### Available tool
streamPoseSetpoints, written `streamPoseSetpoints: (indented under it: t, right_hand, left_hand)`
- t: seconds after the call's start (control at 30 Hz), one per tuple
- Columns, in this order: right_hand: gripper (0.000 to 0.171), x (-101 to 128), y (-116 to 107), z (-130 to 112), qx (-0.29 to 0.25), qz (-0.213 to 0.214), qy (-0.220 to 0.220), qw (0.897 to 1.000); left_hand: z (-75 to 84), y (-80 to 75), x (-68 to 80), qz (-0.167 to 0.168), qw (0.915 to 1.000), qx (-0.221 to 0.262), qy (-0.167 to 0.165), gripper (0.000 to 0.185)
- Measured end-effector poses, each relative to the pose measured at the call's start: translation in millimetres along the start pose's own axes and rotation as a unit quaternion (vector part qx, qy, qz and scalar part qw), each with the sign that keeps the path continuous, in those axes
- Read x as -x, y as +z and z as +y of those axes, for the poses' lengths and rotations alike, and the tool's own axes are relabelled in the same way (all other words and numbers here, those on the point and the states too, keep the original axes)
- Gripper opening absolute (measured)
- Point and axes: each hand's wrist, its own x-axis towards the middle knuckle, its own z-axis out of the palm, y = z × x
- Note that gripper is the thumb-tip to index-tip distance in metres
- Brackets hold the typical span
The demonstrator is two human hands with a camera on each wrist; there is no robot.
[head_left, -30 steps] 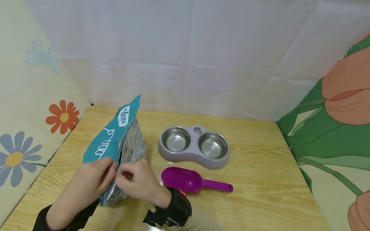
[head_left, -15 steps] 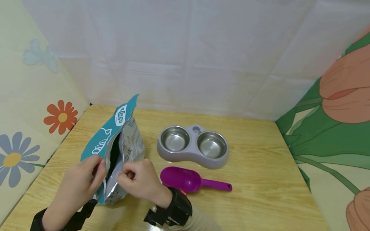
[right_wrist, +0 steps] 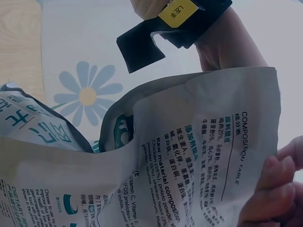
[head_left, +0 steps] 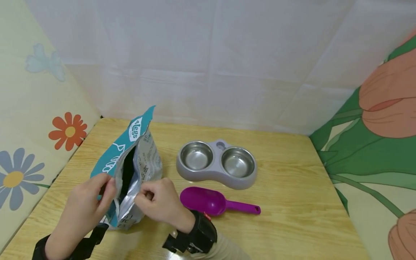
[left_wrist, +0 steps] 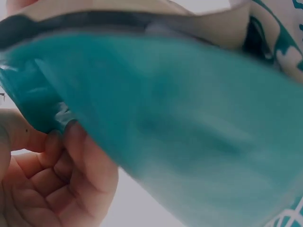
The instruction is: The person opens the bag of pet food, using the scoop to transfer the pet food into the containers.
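Note:
A teal and silver pet food bag (head_left: 150,157) stands at the table's left, its mouth gaping with a dark inside. My left hand (head_left: 87,198) pinches the near end of the teal panel's top edge; in the left wrist view its thumb and fingers (left_wrist: 90,158) meet on the teal film (left_wrist: 180,109). My right hand (head_left: 162,200) pinches the silver panel's edge opposite, fingers curled. Ingredient print covers that silver panel (right_wrist: 203,142) in the right wrist view, where the right fingers (right_wrist: 272,194) hold its side. The bag's contents are hidden.
A purple scoop (head_left: 203,200) lies just right of my right hand, handle pointing right. Behind it sits a grey double feeder (head_left: 208,176) with two steel bowls. A white cloth (head_left: 208,72) hangs along the table's back edge, and flowered panels flank both sides.
The bag's two top edges have been pulled apart, from nearly closed to a wide gap. My left hand moved slightly left with the teal edge, my right slightly right with the silver one.

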Motion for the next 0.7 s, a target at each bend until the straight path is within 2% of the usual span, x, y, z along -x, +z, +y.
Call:
streamPoseSetpoints:
  t: [0.1,0.17,0.33,0.4,0.57,0.7]
  right_hand:
    - [0.026,1.0,-0.2,1.1,0.003,0.002,0.000,1.000]
    - [0.026,1.2,-0.6,1.5,-0.001,0.002,0.001,1.000]
    - [0.026,-2.4,-2.1,-0.4,-0.019,-0.004,0.014,1.000]
    - [0.026,-5.6,-3.0,-1.8,-0.019,-0.014,0.015,1.000]
    - [0.028,-15.3,-6.4,-3.6,-0.020,-0.052,0.023,0.998]
    - [0.028,-24.4,-10.6,-2.3,-0.011,-0.061,0.030,0.998]
  left_hand:
    - [1.2,-2.4,-0.2,-0.008,0.9998,-0.010,-0.017,0.015]
    - [1.4,-2.5,-1.0,-0.006,0.9998,-0.013,-0.017,0.015]
    - [0.3,1.5,-3.0,0.007,0.9998,-0.003,0.019,0.031]
    - [0.6,2.6,-2.9,0.007,0.9997,0.002,0.022,0.035]
    - [2.5,2.7,-1.4,-0.005,0.9999,0.006,0.008,0.030]
    - [2.7,2.1,-1.3,-0.021,0.9998,0.004,0.006,0.026]
